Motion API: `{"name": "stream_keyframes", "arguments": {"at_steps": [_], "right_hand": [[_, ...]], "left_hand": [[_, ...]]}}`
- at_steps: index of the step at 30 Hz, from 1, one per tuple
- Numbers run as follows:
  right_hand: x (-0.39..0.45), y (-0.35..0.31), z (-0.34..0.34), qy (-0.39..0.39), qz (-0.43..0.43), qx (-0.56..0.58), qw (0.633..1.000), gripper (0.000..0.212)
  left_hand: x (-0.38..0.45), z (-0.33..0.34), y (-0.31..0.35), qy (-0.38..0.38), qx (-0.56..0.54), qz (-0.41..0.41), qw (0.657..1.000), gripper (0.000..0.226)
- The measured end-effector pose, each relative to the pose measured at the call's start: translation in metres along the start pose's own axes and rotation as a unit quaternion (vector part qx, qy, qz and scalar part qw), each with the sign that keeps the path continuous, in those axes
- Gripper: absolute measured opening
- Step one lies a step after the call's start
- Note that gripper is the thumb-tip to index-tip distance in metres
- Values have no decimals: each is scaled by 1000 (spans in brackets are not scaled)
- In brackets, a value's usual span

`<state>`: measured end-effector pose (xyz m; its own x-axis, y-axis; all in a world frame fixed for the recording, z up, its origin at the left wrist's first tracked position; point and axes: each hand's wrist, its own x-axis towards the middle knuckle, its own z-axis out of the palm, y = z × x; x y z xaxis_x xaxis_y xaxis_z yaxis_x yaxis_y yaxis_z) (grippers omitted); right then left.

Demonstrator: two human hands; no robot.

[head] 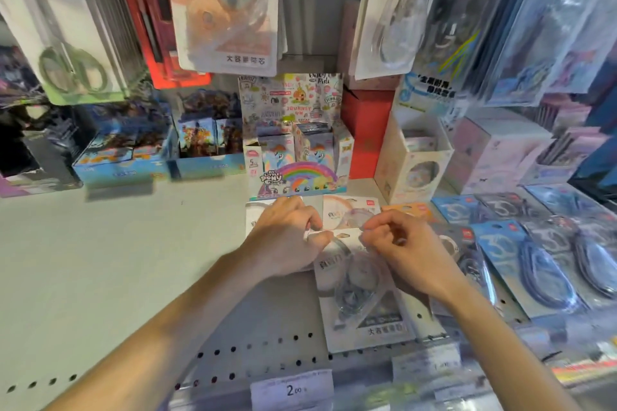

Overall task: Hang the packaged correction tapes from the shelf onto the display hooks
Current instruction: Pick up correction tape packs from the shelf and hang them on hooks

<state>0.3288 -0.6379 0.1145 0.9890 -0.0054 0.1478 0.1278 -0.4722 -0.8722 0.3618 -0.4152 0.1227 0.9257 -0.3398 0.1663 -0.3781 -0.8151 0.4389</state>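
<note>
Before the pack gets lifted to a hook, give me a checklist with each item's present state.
1. Left hand pinches the pack at its top edge: ok.
2. Right hand pinches the same top edge: ok.
3. Hang hole clear between the hands: ok.
4. Only one pack picked up, not two stuck together: cannot tell.
5. Free hook above for this pack: cannot tell; hanging packs hide the hooks.
6. Pack clear of the blue packs at right: ok.

Single head-worn wide-angle view. Looked forward and down, close over shelf (100, 260); hanging packs (227, 10) loomed near at top, both forearms entering from below.
</note>
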Motion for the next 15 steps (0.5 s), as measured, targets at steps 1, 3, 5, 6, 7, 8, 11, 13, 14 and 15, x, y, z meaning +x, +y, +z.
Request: {"name": "stream_keyframes", "arguments": {"at_steps": [1,3,5,6,7,8,11,13,14,15], "right_hand": [[0,-1,0,1,1,-3,1000,13],[-1,-3,0,3,0,-12,1000,12],[-2,-5,0,4,3,-19,1000,13],[-2,-5,0,5,5,-19,1000,13],[-1,-5,-1,7,4,-22,1000,15],[-1,-6,0,13,2,-25,1000,17],[4,-9,1,60,1,3,998,28],[6,-14,2,72,1,31,997,33],[8,-17,4,62,7,50,997,34],[8,-20,6,43,18,78,996,34]], "left_hand": [[1,-1,0,-9,0,-6,1000,26],[2,-2,1,-17,-20,-13,1000,23],[1,-3,0,-20,-64,-23,998,23],[1,-5,-2,-28,-90,-31,995,22],[1,-7,-3,-42,-123,-41,991,21],[1,-9,-5,-58,-164,-54,983,20],[1,-18,-7,-78,-297,-86,948,18],[1,-26,-8,-47,-359,-87,928,20],[2,-30,-8,-26,-383,-85,919,21],[3,-34,-8,-8,-401,-85,912,21]]}}
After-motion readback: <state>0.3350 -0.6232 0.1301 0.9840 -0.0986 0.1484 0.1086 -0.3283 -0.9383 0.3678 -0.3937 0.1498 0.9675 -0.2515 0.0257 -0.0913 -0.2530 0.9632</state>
